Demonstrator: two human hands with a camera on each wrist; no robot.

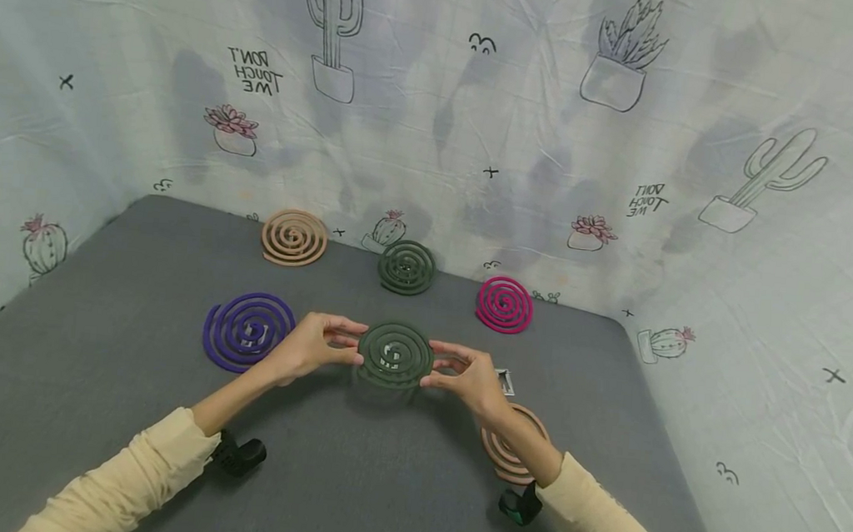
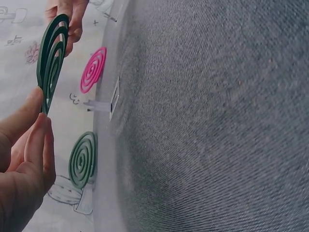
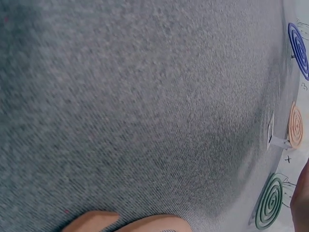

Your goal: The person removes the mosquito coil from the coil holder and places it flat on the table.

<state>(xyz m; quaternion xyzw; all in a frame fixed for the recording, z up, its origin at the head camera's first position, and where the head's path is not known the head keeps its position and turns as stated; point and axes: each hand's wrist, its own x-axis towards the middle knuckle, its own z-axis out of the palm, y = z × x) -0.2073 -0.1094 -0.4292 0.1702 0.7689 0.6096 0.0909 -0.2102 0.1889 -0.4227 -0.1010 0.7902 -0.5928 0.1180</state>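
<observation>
Pinching its left rim between thumb and fingers, the left hand (image 1: 315,346) is holding a dark green spiral mat (image 1: 399,346) at the centre of the frame; the right hand (image 1: 469,375) is pinching the right rim likewise. The mat is probably feeling light and slightly bendy, its outer ring offering surer grip than the gapped coils. It is looking thin, round and matte.
</observation>
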